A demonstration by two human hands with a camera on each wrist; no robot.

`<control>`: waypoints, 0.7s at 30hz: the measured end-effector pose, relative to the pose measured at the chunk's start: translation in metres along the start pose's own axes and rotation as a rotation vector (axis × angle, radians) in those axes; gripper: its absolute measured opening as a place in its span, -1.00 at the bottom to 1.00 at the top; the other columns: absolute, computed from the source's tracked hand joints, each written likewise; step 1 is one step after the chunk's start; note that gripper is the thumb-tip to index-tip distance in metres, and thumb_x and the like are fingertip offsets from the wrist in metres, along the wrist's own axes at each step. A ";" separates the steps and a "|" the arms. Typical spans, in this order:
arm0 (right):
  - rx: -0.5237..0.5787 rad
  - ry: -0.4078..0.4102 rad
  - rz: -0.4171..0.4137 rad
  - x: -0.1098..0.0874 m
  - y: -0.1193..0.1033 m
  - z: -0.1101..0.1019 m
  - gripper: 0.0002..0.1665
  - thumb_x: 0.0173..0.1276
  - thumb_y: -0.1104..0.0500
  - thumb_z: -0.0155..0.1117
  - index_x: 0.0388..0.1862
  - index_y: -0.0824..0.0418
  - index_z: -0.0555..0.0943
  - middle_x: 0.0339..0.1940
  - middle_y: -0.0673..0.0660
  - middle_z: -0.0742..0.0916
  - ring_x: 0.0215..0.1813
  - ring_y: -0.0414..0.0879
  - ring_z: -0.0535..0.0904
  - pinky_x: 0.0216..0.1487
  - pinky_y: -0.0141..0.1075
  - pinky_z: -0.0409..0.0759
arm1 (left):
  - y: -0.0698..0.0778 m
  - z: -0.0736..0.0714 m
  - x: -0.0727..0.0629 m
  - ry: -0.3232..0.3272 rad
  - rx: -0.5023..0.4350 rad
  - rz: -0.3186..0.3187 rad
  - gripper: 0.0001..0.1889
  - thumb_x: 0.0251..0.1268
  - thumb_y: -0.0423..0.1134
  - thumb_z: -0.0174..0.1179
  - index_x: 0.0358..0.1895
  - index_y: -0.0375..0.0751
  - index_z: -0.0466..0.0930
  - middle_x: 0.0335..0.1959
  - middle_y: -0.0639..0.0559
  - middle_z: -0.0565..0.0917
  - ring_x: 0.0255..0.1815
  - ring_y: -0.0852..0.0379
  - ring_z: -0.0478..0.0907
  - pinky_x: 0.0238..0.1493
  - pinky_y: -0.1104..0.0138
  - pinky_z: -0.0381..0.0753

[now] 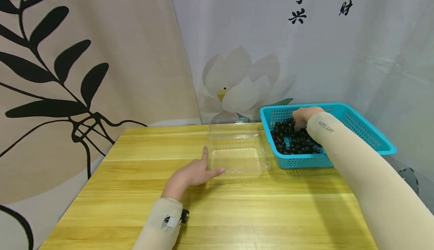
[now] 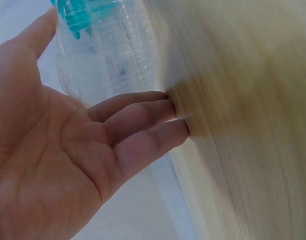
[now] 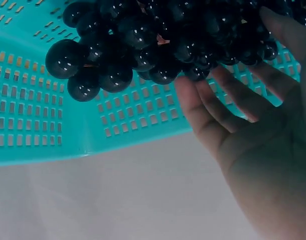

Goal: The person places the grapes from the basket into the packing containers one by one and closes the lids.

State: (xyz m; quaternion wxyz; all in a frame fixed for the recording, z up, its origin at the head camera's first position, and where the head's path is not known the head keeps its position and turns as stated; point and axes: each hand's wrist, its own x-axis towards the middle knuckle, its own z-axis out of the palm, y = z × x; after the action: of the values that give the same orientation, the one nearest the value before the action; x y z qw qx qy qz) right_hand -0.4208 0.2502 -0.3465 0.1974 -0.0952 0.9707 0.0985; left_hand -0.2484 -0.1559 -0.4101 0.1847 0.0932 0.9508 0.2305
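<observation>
A clear plastic clamshell box (image 1: 237, 157) stands on the table with its lid raised at the back. At its left side is my left hand (image 1: 193, 173), thumb and index finger spread wide along the edge. The left wrist view shows the other fingers (image 2: 150, 142) touching the wood beside the box. My right hand (image 1: 303, 116) reaches down into a blue plastic basket (image 1: 305, 162) holding dark grapes (image 1: 298, 144). In the right wrist view its fairly straight fingers touch the underside of the bunch (image 3: 137, 35), with the thumb (image 3: 288, 32) apart from them.
The wooden table (image 1: 135, 189) ends at a printed cloth backdrop (image 1: 142, 46) behind. The basket stands at the back right, just right of the box. Some grey material (image 1: 407, 174) lies beyond the right side, past my right sleeve.
</observation>
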 end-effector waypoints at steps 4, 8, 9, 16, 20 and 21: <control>-0.003 -0.002 0.015 0.001 -0.001 0.000 -0.49 0.56 0.02 0.37 0.29 0.33 0.61 0.23 0.38 0.72 0.09 0.21 0.69 0.02 0.10 0.71 | 0.000 0.000 0.001 0.001 -0.011 0.000 0.26 0.46 0.50 0.07 0.74 -0.22 -0.51 0.04 -0.33 0.79 0.02 -0.07 0.75 0.44 -0.12 0.57; -0.006 -0.005 0.021 0.000 0.001 0.001 -0.50 0.55 0.00 0.38 0.26 0.32 0.62 0.17 0.36 0.73 0.02 0.16 0.70 -0.02 0.07 0.71 | 0.001 -0.001 0.000 0.003 -0.017 -0.004 0.27 0.45 0.50 0.08 0.74 -0.23 -0.50 0.21 -0.41 0.72 0.21 -0.18 0.72 0.48 -0.15 0.52; -0.007 -0.006 0.023 0.000 0.002 0.001 -0.51 0.55 0.00 0.38 0.24 0.31 0.63 0.17 0.36 0.73 0.02 0.17 0.70 -0.02 0.07 0.71 | 0.001 -0.001 0.000 0.004 -0.016 -0.005 0.26 0.45 0.50 0.07 0.74 -0.23 -0.50 0.22 -0.41 0.72 0.21 -0.18 0.72 0.49 -0.15 0.52; -0.008 -0.018 0.012 -0.002 0.005 0.003 -0.55 0.52 0.05 0.42 0.22 0.31 0.65 0.22 0.41 0.72 0.14 0.29 0.69 0.05 0.14 0.73 | 0.002 0.000 0.001 0.002 -0.016 -0.007 0.27 0.45 0.51 0.07 0.74 -0.22 -0.51 0.12 -0.39 0.76 0.08 -0.12 0.75 0.48 -0.13 0.53; -0.015 -0.007 -0.013 -0.003 0.006 0.004 -0.59 0.52 0.06 0.42 0.17 0.29 0.67 0.15 0.35 0.75 0.06 0.21 0.71 0.01 0.10 0.73 | 0.002 0.000 0.000 0.000 -0.016 -0.007 0.28 0.44 0.52 0.06 0.74 -0.22 -0.53 -0.02 -0.32 0.80 -0.12 0.00 0.73 0.41 -0.11 0.59; -0.016 -0.004 -0.019 -0.003 0.006 0.004 -0.61 0.52 0.07 0.42 0.17 0.29 0.67 0.13 0.34 0.75 0.04 0.19 0.71 0.00 0.09 0.73 | 0.002 0.000 0.000 -0.002 -0.018 -0.006 0.28 0.43 0.53 0.05 0.74 -0.22 -0.54 -0.06 -0.30 0.80 -0.16 0.01 0.73 0.40 -0.10 0.60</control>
State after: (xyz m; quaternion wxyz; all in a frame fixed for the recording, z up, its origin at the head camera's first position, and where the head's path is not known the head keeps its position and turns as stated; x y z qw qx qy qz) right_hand -0.4180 0.2578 -0.3482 0.1995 -0.1060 0.9685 0.1047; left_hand -0.2479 -0.1543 -0.4090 0.1872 0.0889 0.9489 0.2382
